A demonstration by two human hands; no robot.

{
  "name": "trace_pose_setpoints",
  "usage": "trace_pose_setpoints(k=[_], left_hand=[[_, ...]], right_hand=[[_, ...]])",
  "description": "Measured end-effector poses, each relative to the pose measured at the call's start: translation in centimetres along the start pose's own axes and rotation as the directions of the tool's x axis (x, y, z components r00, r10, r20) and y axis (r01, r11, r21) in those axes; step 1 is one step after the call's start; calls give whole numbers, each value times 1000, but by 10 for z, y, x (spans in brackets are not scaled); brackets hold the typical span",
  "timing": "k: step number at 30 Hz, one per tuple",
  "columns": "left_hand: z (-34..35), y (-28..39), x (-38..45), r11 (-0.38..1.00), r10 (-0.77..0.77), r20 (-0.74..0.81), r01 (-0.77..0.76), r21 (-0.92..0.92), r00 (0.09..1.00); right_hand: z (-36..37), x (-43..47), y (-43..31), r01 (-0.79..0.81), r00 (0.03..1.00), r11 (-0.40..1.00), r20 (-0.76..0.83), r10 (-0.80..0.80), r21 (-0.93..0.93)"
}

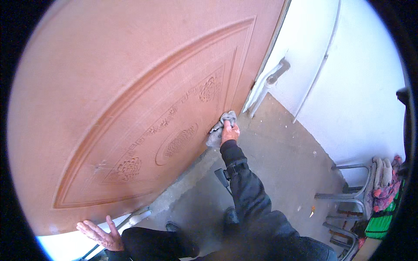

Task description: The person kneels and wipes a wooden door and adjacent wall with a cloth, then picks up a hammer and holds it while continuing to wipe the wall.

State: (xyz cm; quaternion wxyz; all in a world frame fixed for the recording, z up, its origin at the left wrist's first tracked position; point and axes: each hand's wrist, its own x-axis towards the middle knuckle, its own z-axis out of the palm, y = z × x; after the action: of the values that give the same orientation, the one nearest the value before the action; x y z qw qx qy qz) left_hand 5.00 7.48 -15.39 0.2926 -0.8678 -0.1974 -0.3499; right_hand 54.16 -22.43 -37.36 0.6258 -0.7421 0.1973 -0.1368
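Note:
A reddish-brown door [124,75] with a moulded border and carved floral patterns fills the left and middle of the view. My right hand [230,133] grips a crumpled grey cloth [215,138] against the lower part of the door, near its right edge. At the bottom left, my left hand [100,235] has its fingers spread at the door's other edge, with nothing seen in it. Whether its fingertips touch the door I cannot tell.
A pipe [261,98] runs by the white wall [356,78] right of the door. On the concrete floor [281,156], at the right, stands a metal-framed chair [352,195] with folded textiles [382,176] and a green item [380,225]. Another pipe [138,218] is near my left hand.

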Motion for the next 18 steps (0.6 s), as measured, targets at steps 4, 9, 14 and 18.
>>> trace_pose_setpoints(k=[4, 9, 14, 18], left_hand=[[0, 3, 3, 999, -12, -10, 12, -34, 1000], [2, 0, 5, 999, 17, -10, -17, -33, 1000], [-1, -4, 1, 998, 33, 20, -31, -62, 999], [1, -7, -1, 998, 56, 11, -55, -44, 998]], right_hand=[[-36, 0, -159, 419, 905, 827, -98, -415, 373], [-83, 24, -376, 884, 456, 417, -194, -869, 209], [-47, 25, -292, 679, 719, 591, -233, -655, 436], [-23, 51, -136, 354, 907, 932, -214, -364, -83]])
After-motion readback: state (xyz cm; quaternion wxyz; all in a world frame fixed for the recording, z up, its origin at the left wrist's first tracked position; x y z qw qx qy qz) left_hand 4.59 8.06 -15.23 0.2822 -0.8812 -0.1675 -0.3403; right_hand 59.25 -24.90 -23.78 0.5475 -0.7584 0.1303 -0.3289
